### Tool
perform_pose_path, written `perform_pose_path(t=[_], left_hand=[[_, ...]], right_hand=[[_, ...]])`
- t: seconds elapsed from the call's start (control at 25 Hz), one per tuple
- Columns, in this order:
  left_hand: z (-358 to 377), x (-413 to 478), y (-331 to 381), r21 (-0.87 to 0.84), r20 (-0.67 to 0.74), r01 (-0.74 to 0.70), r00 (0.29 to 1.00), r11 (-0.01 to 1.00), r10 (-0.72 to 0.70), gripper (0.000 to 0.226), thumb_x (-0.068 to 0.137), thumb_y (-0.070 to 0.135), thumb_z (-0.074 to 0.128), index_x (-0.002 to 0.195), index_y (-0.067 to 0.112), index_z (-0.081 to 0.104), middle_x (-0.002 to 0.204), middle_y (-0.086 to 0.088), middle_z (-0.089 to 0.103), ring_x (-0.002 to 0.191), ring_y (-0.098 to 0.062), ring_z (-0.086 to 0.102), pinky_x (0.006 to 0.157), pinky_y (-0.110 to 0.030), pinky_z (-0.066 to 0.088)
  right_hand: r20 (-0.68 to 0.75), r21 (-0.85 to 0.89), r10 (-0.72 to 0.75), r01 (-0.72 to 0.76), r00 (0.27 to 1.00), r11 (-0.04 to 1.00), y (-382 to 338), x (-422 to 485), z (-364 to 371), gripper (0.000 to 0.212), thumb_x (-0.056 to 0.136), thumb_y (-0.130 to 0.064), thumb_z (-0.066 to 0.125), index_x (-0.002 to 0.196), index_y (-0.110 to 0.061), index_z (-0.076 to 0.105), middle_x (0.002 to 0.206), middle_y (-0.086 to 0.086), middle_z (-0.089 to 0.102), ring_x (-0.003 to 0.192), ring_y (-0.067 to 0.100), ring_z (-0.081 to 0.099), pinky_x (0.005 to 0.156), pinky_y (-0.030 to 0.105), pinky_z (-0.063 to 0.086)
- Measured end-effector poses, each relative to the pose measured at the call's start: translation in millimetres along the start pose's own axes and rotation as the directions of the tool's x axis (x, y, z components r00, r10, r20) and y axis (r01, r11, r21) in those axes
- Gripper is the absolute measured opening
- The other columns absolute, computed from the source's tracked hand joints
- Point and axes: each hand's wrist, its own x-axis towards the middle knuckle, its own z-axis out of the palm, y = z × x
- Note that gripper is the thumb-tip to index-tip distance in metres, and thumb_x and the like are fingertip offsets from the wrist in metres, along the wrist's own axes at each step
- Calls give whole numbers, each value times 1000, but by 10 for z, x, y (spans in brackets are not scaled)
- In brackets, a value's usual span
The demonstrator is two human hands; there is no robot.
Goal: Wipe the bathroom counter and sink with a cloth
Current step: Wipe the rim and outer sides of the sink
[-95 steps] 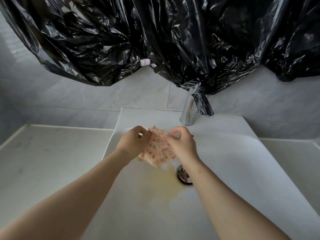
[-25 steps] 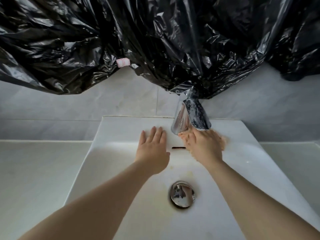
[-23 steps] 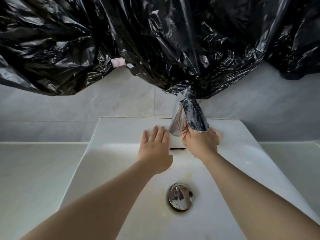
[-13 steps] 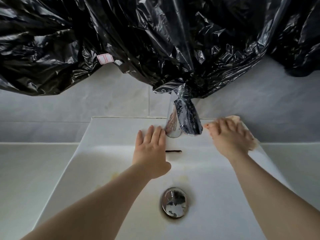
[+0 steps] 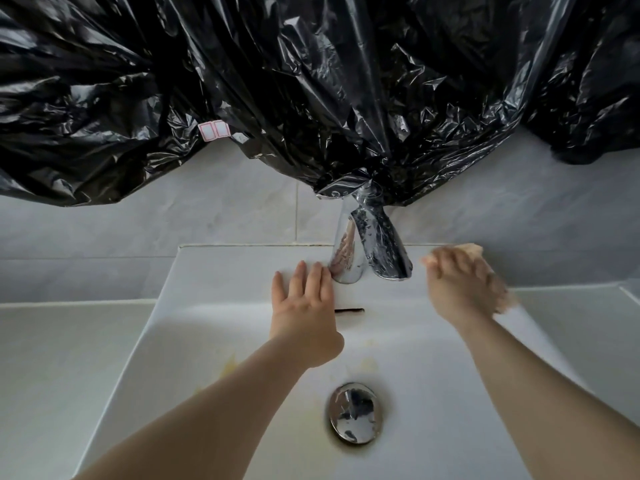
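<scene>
Glossy crinkled black plastic sheet (image 5: 311,81), mirror-bright chrome faucet (image 5: 346,258), smooth white ceramic sink (image 5: 214,271).

Two hands, left hand (image 5: 304,313) and right hand (image 5: 457,289), are showing alongside one cloth (image 5: 472,249), one sink (image 5: 225,289), one tap (image 5: 346,258), one drain plug (image 5: 353,412) and two stickers (image 5: 214,129).

crumpled glossy black plastic sheet (image 5: 311,81) across the top, small pink-edged white label (image 5: 214,129) upper left, pale grey wall tiles (image 5: 207,216) beneath
</scene>
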Motion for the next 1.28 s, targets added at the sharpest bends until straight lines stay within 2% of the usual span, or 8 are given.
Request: perform_pose_path(t=[0.2, 0.4, 0.52, 0.68, 0.92, 1.04, 1.16, 1.28], left_hand=[[-8, 0, -42, -15, -6, -25, 1000, 1000, 25, 91, 80, 36, 44, 145, 9, -13, 155, -3, -14, 140, -26, -18, 111, -52, -12], [11, -90, -20, -69, -41, -51, 998, 996, 48, 94, 84, 61, 38, 146, 11, -11, 155, -3, -14, 141, -25, -18, 111, -51, -14], [45, -109, 68, -74, -102, -9, 995, 997, 2, 91, 85, 69, 25, 147, 11, -7, 156, -3, -9, 141, -25, -15, 111, -51, -11], [111, -161, 232, -76, -174, 117, 976, 990, -129, 86, 86, 68, 23, 148, 13, 0, 155, -1, 2, 142, -24, -9, 112, -47, -12], [179, -230, 814, -99, -185, 44, 981, 994, -62, 75, 80, 62, 31, 126, 7, 54, 124, -17, 57, 121, -40, 48, 104, -49, 19], [140, -121, 1168, -98, -138, -37, 990, 995, 23, 74, 89, 61, 15, 139, 13, 38, 144, -12, 40, 136, -34, 28, 112, -44, 8], [92, 127, 1383, -137, -186, -44, 982, 990, 18, 66, 92, 58, 15, 148, 23, 8, 157, 3, 3, 143, -24, -9, 115, -40, -9], [82, 293, 1417, -207, -199, 1, 979, 978, -43, 72, 84, 63, 5, 145, 28, 22, 153, 7, 16, 143, -20, -1, 115, -36, -3]], right_hand=[[-60, 7, -356, 357, 932, 934, -567, -408, 81, 61, 85, -43, 14, 137, -31, 45, 148, -5, 38, 138, 20, 27, 107, 33, 8], [-109, 44, -49, 54, 993, 998, 425, -320, -3, 70, 85, -57, -1, 136, -33, 41, 148, -10, 37, 136, 23, 29, 112, 41, 17], [-112, 113, -303, 315, 946, 942, -69, -371, 45, 66, 95, -54, 7, 137, -23, 47, 148, -2, 41, 138, 27, 32, 112, 42, 17], [52, 50, -372, 369, 927, 928, -175, -39, 30, 48, 98, -50, 15, 144, -39, 26, 156, -14, 18, 145, 18, 10, 117, 38, 7], [52, -34, -376, 378, 925, 925, 842, 200, 180, 87, 80, -60, -21, 142, -30, 31, 154, -6, 27, 143, 23, 19, 115, 43, 18], [83, -8, -534, 536, 842, 844, 947, 116, 150, 74, 89, -52, -6, 135, -23, 44, 147, -3, 39, 139, 26, 30, 114, 44, 23], [76, -68, -613, 618, 786, 783, 842, 403, -29, 42, 77, -22, 64, 112, 0, 62, 120, 21, 59, 114, 43, 55, 93, 56, 45], [102, 135, -523, 509, 846, 850, 774, 554, -65, 51, 94, -17, 48, 140, 0, 33, 150, 18, 25, 140, 37, 19, 111, 41, 30]])
